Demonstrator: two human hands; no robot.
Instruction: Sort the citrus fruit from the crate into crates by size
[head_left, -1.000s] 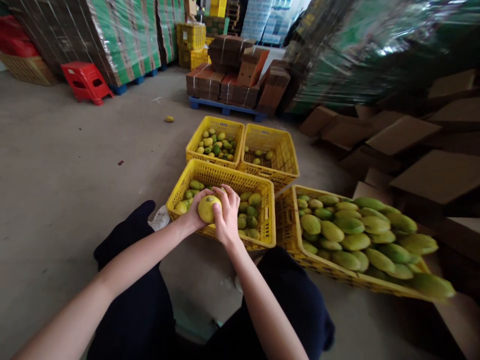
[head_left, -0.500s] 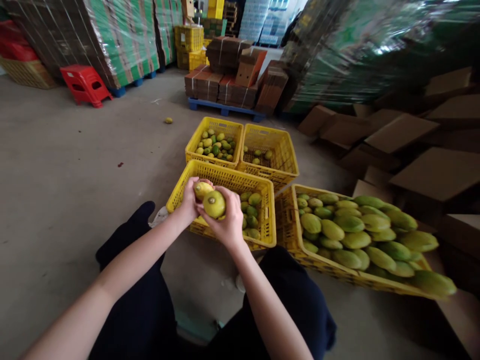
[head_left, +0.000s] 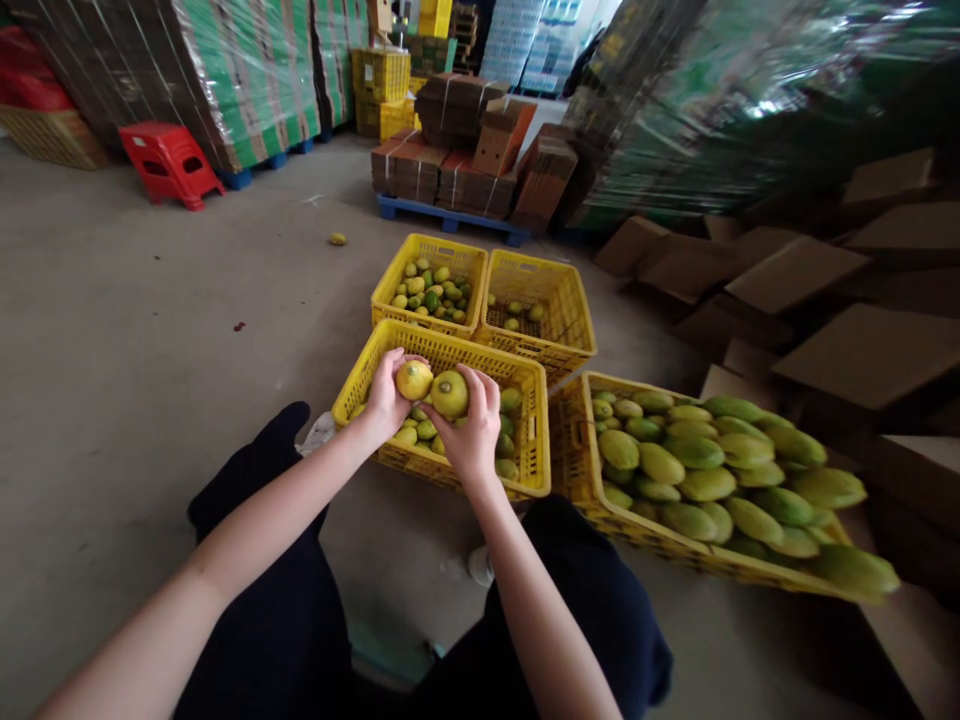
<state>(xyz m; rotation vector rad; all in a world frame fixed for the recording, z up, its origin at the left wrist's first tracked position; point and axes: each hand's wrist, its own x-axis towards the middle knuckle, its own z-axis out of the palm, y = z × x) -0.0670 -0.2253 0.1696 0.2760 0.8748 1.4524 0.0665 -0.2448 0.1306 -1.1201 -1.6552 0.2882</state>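
Over the nearest yellow crate (head_left: 541, 430) I hold a lemon in each hand. My left hand (head_left: 388, 398) is closed round a yellow lemon (head_left: 414, 380), its stem end facing up. In my right hand (head_left: 478, 425) is a greener lemon (head_left: 450, 394), gripped between thumb and fingers. The two fruits are side by side, very close; I cannot tell if they touch. More green and yellow lemons (head_left: 424, 430) lie in the crate below, partly hidden by my hands.
At the right stands a heaped crate of lemons (head_left: 705, 485). Behind are a partly filled crate (head_left: 377, 290) and one with a few lemons (head_left: 585, 305). A stray lemon (head_left: 337, 239), a red stool (head_left: 171, 165), a blue pallet (head_left: 450, 220) and loose cardboard boxes (head_left: 802, 275) surround them.
My hands have drawn slightly apart. The right lemon has moved right and up, off the front of the left one, and the left lemon has shifted a little right.
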